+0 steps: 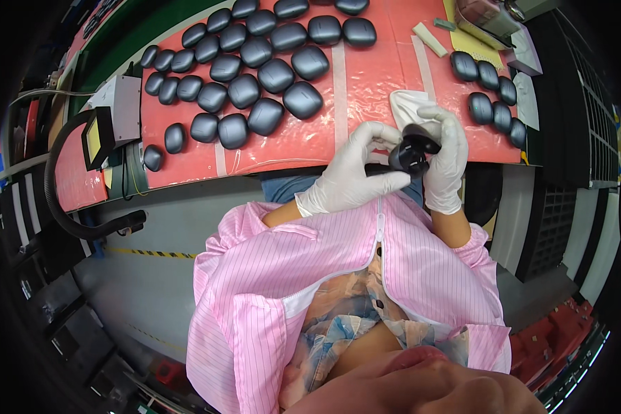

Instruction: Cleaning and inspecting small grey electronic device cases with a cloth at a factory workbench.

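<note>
A dark, glossy earbud charging case (408,160) is between my two gloved hands just over the table's near edge, its lid tipped open. My left hand (348,176), in a white glove, grips the case from the left with thumb and fingers. From the right, my right hand (447,162), also gloved, closes its fingers around the case's lid side. A white cloth (408,105) lies beside the right fingers; whether they pinch it too, I cannot tell. Many closed grey-blue cases (245,91) stand in loose rows to the left.
A smaller group of cases (481,107) sits at the right on the red-covered table (376,76). Behind it are a pale strip-shaped piece (430,40) and a clear container (488,17). A box-shaped device (121,103) and a black flexible hose (62,179) are at the left.
</note>
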`<state>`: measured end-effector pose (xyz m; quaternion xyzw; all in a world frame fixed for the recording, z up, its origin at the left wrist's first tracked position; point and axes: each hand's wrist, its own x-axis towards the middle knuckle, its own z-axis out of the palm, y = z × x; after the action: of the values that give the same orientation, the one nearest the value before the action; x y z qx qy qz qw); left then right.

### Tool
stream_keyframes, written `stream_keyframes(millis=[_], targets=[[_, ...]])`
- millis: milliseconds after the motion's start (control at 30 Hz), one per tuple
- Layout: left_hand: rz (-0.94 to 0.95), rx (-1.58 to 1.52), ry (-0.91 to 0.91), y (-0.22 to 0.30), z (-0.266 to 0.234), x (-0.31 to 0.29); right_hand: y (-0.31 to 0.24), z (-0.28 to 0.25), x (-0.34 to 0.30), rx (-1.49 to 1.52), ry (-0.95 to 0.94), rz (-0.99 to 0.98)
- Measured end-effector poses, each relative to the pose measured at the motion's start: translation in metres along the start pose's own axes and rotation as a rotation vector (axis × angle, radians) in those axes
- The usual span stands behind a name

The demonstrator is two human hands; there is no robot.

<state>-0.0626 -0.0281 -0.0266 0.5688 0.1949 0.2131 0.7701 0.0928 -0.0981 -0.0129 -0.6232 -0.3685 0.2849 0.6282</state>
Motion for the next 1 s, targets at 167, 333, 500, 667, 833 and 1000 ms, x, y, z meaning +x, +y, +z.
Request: stream_keyframes(millis=[167,333,500,667,833,1000], targets=[[0.034,0.181,-0.104,0.059,-0.038,0.001,0.022,-0.017,0.001,-0.123,0.088,0.027],[0.107,0.505,0.148,0.119,-0.135,0.031,0.03,-0.03,0.015,-0.237,0.145,-0.037],[0.18,1.072,0.616,0.151,-0.301,0.135,0.053,-0.025,0.012,-0.279,0.289,-0.078],[0.049,1.373,0.928,0.162,-0.423,0.235,0.049,-0.016,0.014,-0.441,0.35,-0.05],[0.056,1.579,1.099,0.134,-0.486,0.312,0.047,-0.012,0.011,-0.47,0.409,0.022],[-0.131,1.609,0.94,0.119,-0.455,0.359,0.053,-0.017,0.01,-0.536,0.425,0.025]])
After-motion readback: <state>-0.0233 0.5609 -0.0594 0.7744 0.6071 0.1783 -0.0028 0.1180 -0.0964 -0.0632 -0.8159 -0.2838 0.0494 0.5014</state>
